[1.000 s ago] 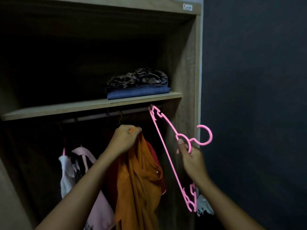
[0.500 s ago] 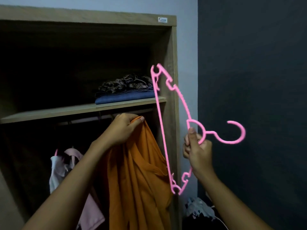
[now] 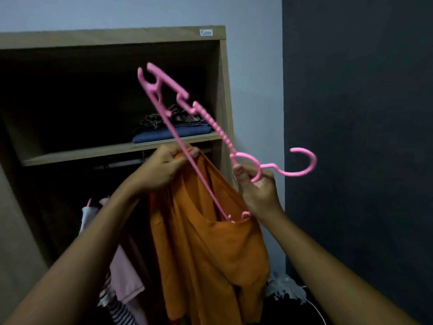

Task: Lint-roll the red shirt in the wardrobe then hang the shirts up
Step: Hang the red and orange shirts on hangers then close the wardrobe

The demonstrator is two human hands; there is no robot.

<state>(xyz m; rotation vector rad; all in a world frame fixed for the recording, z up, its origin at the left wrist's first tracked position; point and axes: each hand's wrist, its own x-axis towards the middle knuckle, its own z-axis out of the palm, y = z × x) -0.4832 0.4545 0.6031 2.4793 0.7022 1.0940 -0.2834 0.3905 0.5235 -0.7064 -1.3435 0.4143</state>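
Observation:
An orange shirt point(image 3: 210, 254) hangs in front of the wardrobe, bunched at its top in my left hand point(image 3: 164, 167), which grips the fabric. My right hand point(image 3: 255, 186) holds a pink plastic hanger point(image 3: 210, 123) at the base of its hook. The hanger is tilted, its hook pointing right. One hanger arm reaches up left; the lower end dips into the shirt's neck opening. No red shirt can be told apart, only a sliver of red behind the orange one.
The wooden wardrobe point(image 3: 225, 90) has a shelf point(image 3: 93, 151) with folded clothes point(image 3: 173, 130). Pale pink and striped garments point(image 3: 121, 277) hang at the lower left. A dark wall point(image 3: 363, 137) stands to the right, with crumpled cloth point(image 3: 285, 289) on the floor.
My right hand has brought the hanger left and tipped it, so its lower end now sits in the orange shirt's neck. The view has tilted upward.

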